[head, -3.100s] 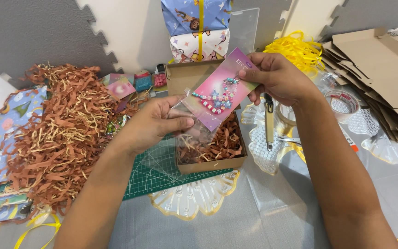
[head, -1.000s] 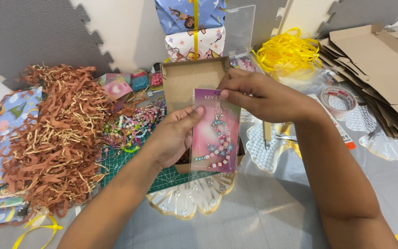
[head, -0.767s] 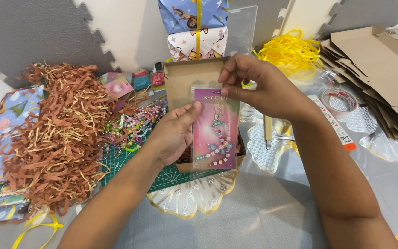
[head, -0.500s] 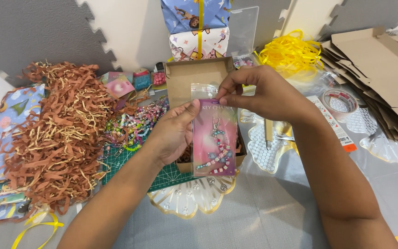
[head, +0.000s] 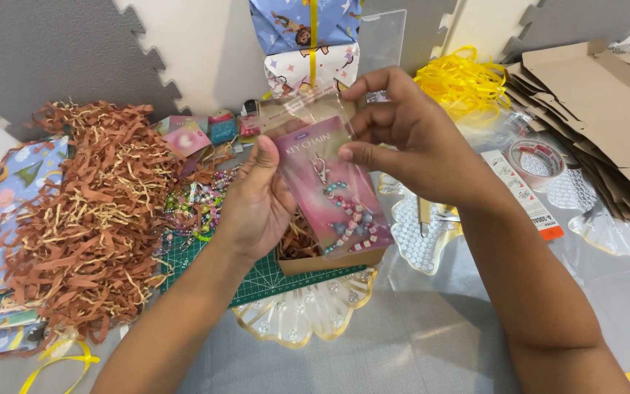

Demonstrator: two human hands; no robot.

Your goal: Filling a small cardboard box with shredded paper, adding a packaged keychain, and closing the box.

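The left hand (head: 257, 208) grips the left edge of a pink card (head: 333, 186) carrying a beaded key chain (head: 348, 215), its thumb pressed on the front near the top corner and its fingers closed behind. The right hand (head: 402, 142) pinches the card's right edge between thumb and forefinger, the other fingers curled above it by the open mouth of the clear plastic sleeve (head: 308, 106) that wraps the card. The card is held above the tabletop (head: 402, 335), its long axis tilted, the top toward the far left and the bottom toward the near right, face turned up to the camera. Just beneath lies an open cardboard box (head: 329, 259) with brown paper shreds inside, resting on a green cutting mat (head: 257, 281). To the left spreads a big heap of brown shredded paper (head: 89, 211), with loose bead strings (head: 198, 201) between heap and box. Far behind stand wrapped gift boxes (head: 308, 44) against grey and cream foam wall tiles (head: 45, 51). To the right lie yellow ribbon (head: 464, 80), a tape roll (head: 537, 157) and flattened cardboard (head: 607, 109).
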